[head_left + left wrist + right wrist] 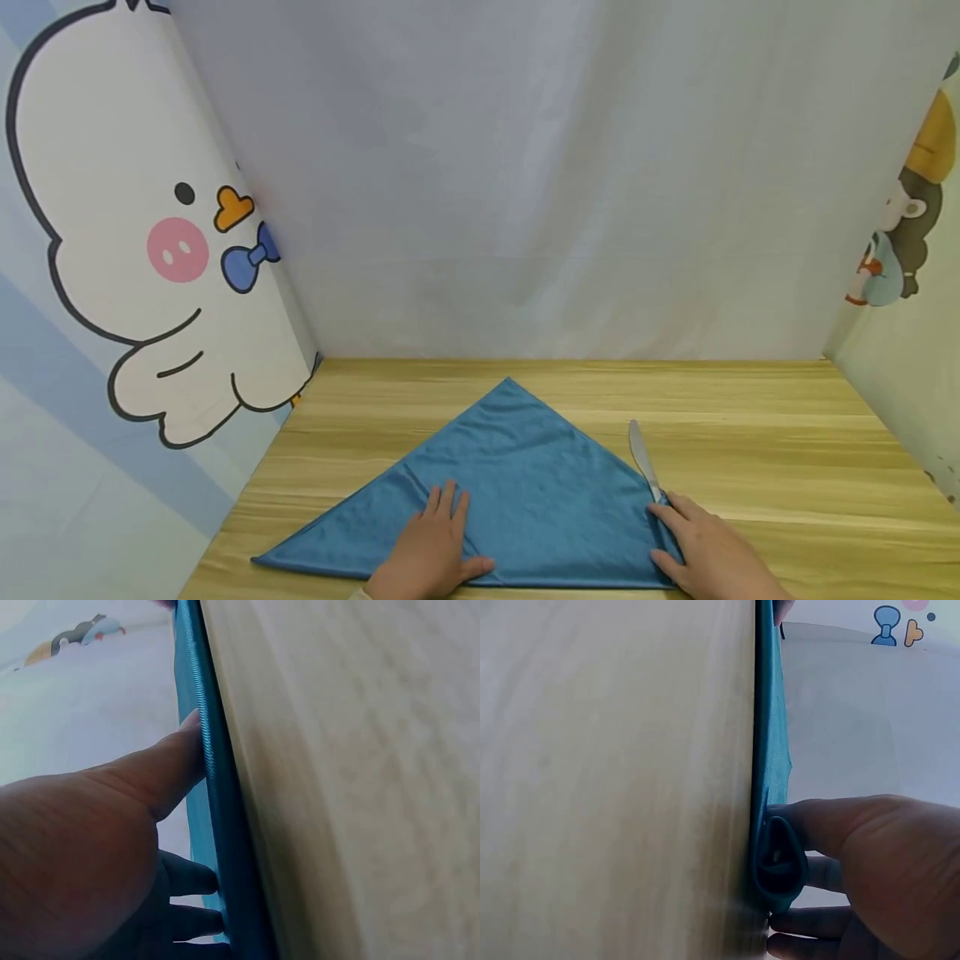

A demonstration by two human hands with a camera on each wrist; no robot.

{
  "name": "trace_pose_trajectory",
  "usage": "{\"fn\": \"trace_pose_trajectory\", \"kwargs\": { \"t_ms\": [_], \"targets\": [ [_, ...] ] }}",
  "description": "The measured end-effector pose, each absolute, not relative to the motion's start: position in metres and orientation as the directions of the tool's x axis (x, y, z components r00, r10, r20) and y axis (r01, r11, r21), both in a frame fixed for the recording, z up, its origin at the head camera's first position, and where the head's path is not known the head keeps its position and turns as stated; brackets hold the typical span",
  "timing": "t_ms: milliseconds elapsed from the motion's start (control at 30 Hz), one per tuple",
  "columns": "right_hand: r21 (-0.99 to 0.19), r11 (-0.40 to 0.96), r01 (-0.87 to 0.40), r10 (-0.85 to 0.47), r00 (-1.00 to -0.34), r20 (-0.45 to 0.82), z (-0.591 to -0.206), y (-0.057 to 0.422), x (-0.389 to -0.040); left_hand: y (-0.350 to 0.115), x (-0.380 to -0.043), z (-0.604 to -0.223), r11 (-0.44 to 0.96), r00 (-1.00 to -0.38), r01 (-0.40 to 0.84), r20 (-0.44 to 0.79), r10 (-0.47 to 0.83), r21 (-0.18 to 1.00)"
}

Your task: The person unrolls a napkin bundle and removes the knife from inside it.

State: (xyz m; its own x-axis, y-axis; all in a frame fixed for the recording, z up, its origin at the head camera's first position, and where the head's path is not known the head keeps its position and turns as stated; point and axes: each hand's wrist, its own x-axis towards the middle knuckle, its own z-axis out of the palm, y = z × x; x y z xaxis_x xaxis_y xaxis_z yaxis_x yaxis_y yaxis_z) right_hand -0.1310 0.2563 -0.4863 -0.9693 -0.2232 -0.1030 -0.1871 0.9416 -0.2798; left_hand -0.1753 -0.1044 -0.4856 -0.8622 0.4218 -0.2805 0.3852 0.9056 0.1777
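A shiny blue cloth napkin [532, 492], folded into a triangle, lies on the table with its peak pointing away from me. My left hand [430, 546] rests flat on its left half, fingers spread, the thumb near the front fold. At the right corner, my right hand [712, 554] grips the rolled end [780, 862] of the napkin between thumb and fingers. From that roll sticks the silver blade of a table knife [642, 458], slanting away over the table; its handle is hidden by cloth and hand. The right wrist view looks into the roll's hollow end.
Striped light wood covers the table [787, 450]. A pale curtain [562, 183] hangs along its back edge. To the left stands a cloth wall with a printed white duck [120, 208], and another printed figure [892, 233] decorates the right wall.
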Motion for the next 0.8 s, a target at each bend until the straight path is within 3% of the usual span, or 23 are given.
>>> {"fn": "trace_pose_trajectory", "kwargs": {
  "t_ms": [800],
  "targets": [
    [-0.277, 0.95, -0.141, -0.168, -0.983, -0.077, -0.4895, 0.2586, -0.1308, -0.1044, -0.1778, -0.4904, 0.906, -0.867, 0.388, -0.268, 0.421, 0.168]
  ]
}}
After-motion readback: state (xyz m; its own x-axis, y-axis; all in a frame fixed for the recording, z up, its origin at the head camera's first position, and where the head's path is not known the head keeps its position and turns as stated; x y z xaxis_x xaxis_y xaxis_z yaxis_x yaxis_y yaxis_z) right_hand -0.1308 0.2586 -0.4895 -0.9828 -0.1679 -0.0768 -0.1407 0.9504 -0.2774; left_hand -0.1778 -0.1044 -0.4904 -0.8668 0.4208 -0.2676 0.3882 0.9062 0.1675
